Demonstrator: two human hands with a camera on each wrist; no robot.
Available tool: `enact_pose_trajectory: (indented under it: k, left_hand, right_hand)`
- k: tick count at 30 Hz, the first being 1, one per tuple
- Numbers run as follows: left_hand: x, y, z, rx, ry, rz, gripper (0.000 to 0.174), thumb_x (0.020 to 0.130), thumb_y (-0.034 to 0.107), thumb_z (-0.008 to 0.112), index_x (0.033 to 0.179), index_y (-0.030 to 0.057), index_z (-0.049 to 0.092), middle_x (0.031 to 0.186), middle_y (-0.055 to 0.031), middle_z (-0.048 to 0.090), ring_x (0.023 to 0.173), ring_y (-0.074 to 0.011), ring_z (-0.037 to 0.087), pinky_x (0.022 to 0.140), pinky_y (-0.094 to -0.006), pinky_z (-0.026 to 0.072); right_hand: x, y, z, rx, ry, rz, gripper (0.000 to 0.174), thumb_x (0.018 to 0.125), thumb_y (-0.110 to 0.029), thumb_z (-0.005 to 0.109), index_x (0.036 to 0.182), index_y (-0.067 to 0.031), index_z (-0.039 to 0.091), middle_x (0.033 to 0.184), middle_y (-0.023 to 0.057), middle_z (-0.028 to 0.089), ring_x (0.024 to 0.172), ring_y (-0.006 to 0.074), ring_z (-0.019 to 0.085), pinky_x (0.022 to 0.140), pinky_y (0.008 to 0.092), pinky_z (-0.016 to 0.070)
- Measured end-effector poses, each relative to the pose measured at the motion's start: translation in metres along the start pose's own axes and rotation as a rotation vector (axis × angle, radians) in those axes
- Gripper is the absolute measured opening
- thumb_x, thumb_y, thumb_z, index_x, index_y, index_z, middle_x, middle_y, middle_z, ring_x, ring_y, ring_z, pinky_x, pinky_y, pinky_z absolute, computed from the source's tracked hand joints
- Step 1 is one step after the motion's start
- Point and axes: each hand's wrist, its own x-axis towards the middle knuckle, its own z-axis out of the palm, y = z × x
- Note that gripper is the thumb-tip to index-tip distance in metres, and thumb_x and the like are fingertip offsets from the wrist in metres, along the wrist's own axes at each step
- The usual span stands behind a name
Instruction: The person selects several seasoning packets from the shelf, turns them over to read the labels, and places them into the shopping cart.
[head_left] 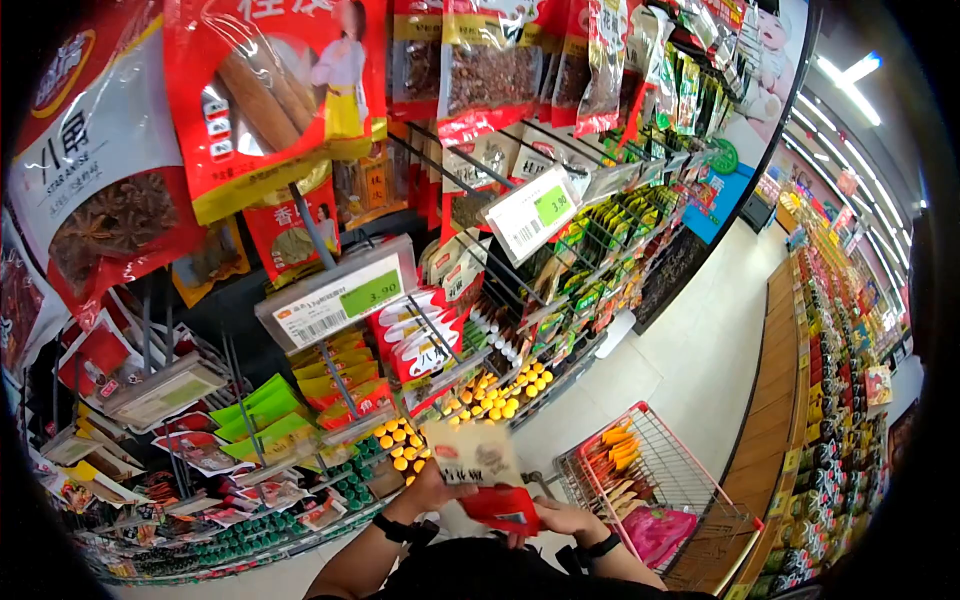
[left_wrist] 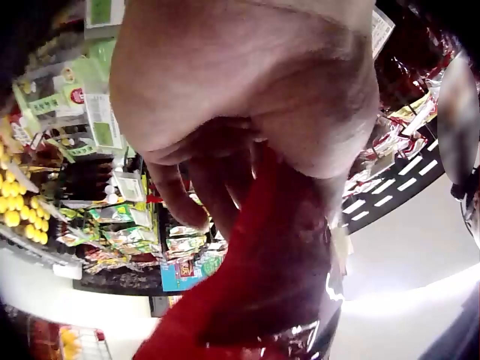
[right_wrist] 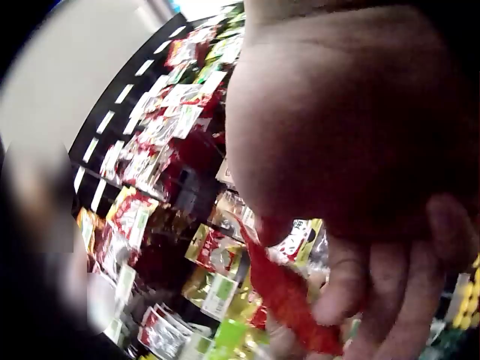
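Low in the head view, both hands hold a spice packet [head_left: 470, 458] in front of the body. Its upper part is beige with dark Chinese lettering; the lower part is red. My left hand [head_left: 433, 490] grips the packet's left side. On the other side, my right hand [head_left: 566, 519] pinches the red end. In the left wrist view, the glossy red film [left_wrist: 262, 255] with dark contents hangs below the curled fingers. A red corner [right_wrist: 289, 296] shows between thumb and fingers in the right wrist view.
A rack of hanging spice bags, including star anise [head_left: 120, 215] and cinnamon [head_left: 265, 85], rises ahead and left, with price tags [head_left: 345, 297] jutting out. A shopping cart [head_left: 690, 480] with goods stands to the right. Beyond it runs a wood-sided display [head_left: 765, 400] along the aisle floor [head_left: 690, 330].
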Motion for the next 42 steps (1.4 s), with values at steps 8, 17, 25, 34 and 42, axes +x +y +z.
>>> enact_pose_trajectory:
  k: [8, 17, 25, 34, 42]
  left_hand:
    - [-0.002, -0.001, -0.009, 0.229, 0.026, 0.063, 0.048, 0.086, 0.018, 0.077, 0.124, 0.0005, 0.055, 0.115, -0.0077, 0.067, 0.104, -0.0146, 0.062, 0.092, -0.0325, 0.0497]
    - [-0.009, -0.004, -0.007, 0.155, 0.123, 0.088, 0.047, 0.081, 0.02, 0.08, 0.119, 0.0011, 0.059, 0.108, -0.0065, 0.069, 0.099, -0.0153, 0.065, 0.089, -0.0316, 0.0515]
    - [-0.028, 0.007, -0.005, 0.287, 0.016, 0.08, 0.061, 0.078, 0.021, 0.082, 0.126, -0.0014, 0.051, 0.119, -0.0131, 0.064, 0.108, -0.0218, 0.062, 0.094, -0.0355, 0.0505]
    - [-0.015, 0.013, 0.005, 0.515, 0.051, 0.197, 0.047, 0.083, 0.021, 0.076, 0.123, 0.0037, 0.059, 0.115, -0.0144, 0.067, 0.105, -0.027, 0.066, 0.089, -0.0382, 0.0511]
    - [-0.012, 0.009, 0.014, 0.562, -0.319, 0.198, 0.048, 0.084, 0.02, 0.073, 0.122, 0.0022, 0.049, 0.114, -0.0138, 0.054, 0.101, -0.0236, 0.056, 0.089, -0.035, 0.0468]
  right_hand:
    - [0.021, -0.013, 0.012, -0.188, 0.237, -0.213, 0.051, 0.104, -0.033, 0.044, 0.141, 0.0019, 0.038, 0.134, 0.0123, 0.052, 0.121, 0.0183, 0.048, 0.102, 0.0331, 0.0397]
    - [0.041, -0.011, 0.009, -0.318, 0.263, -0.195, 0.037, 0.09, -0.01, 0.071, 0.121, 0.0012, 0.056, 0.105, 0.0043, 0.067, 0.092, 0.0112, 0.06, 0.081, 0.0273, 0.0513]
    - [0.051, -0.023, 0.016, -0.358, 0.43, -0.298, 0.047, 0.085, -0.011, 0.075, 0.123, 0.0015, 0.05, 0.11, 0.0082, 0.064, 0.094, 0.0124, 0.06, 0.083, 0.0277, 0.0517]
    - [0.059, -0.035, 0.033, -0.718, 0.777, -0.373, 0.061, 0.079, -0.03, 0.081, 0.118, 0.0023, 0.047, 0.099, 0.014, 0.054, 0.083, 0.0214, 0.056, 0.072, 0.0327, 0.0494]
    - [0.064, -0.018, 0.018, -0.611, 0.384, -0.492, 0.071, 0.083, -0.027, 0.076, 0.137, 0.0014, 0.039, 0.123, 0.0209, 0.05, 0.112, 0.0327, 0.053, 0.1, 0.0389, 0.0402]
